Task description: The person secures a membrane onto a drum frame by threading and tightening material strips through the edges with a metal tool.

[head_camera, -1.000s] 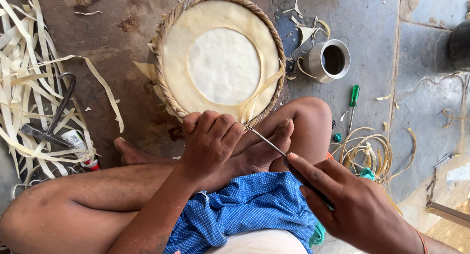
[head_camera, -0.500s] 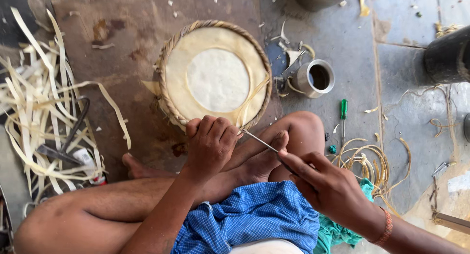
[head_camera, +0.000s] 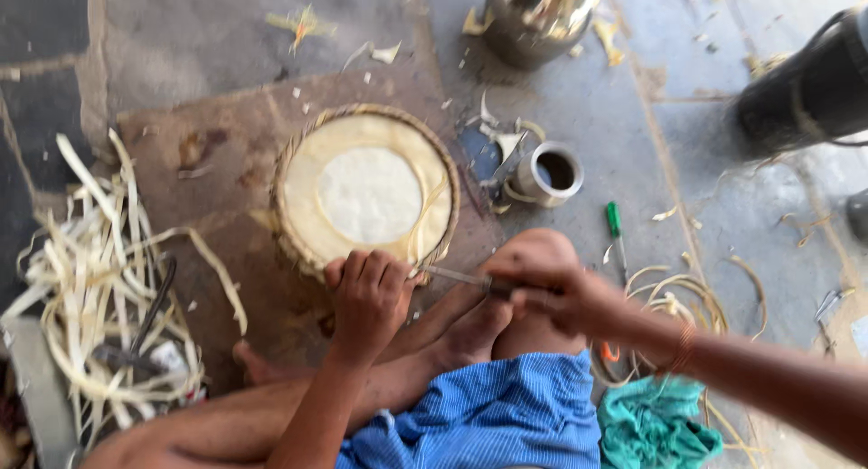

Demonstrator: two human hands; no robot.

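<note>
Cloth in blue checks covers the seated person's lap, a green rag beside it. Above the crossed feet, the right hand is closed round a thin metal awl, its long axis nearly level and tip pointing left. The left hand curls its fingers over the near rim of the round woven basket, on the floor just ahead. Cane strips lie left; a steel cup and green screwdriver sit right; a steel pot stands farthest.
</note>
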